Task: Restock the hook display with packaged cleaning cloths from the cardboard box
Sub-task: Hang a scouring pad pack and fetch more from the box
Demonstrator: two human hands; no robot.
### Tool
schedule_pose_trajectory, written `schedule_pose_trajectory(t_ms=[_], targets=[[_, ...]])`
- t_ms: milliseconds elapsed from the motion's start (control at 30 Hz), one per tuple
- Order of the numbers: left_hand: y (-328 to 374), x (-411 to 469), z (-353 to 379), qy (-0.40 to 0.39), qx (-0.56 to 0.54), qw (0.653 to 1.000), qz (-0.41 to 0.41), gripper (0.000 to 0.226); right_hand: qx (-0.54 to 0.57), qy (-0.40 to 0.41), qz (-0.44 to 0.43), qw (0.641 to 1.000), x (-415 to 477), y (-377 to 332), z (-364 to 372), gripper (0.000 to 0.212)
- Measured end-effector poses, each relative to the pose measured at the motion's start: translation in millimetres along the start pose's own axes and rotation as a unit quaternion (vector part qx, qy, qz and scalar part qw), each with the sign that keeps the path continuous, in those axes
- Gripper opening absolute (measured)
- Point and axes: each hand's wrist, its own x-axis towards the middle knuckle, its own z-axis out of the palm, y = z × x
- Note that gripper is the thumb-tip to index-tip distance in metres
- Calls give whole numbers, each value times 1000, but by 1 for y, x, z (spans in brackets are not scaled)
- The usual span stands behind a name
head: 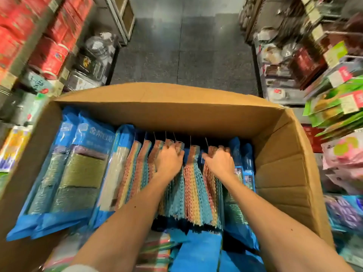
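Both hands, left hand (170, 158) and right hand (219, 161), curl round striped cloth packs (193, 185) in the cardboard box (279, 154); picking stage; next, lift a bundle out.

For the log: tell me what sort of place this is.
Most likely a shop aisle: red tins stacked on the left shelves, packets hanging on the right, and left hand and right hand gripping packaged cloths in a cardboard box.

The cardboard box (176, 99) is crammed with upright packaged cloths (192, 185) pressed side by side. The left hand (170, 160) and right hand (219, 160) curl their fingers round pack tops in narrow gaps. Open room lies along the box's far and right walls, and beyond it the floor (182, 55) runs between crowded shelves (49, 46) and hanging packs (334, 107).
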Motion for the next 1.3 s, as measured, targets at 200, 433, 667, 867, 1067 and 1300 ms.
schedule_pose_trajectory(t_ms=[200,433,667,867,1067,1300], targets=[[1,19,17,6,40,993,-108,71,28,-34,41,998,16,17,8,59],[-7,8,22,24,12,997,-76,57,117,-42,63,990,3,25,13,39],[-31,-35,14,43,-157,987,-4,46,213,-20,68,975,-32,47,10,44],[-52,-92,-6,102,-198,973,62,38,223,30,36,974,-92,45,-10,44],[-91,-143,-41,138,-257,943,159,24,265,156,-28,951,-184,29,-39,27],[-117,-206,-109,182,-372,885,214,28,297,287,-107,904,-297,-6,-60,20]])
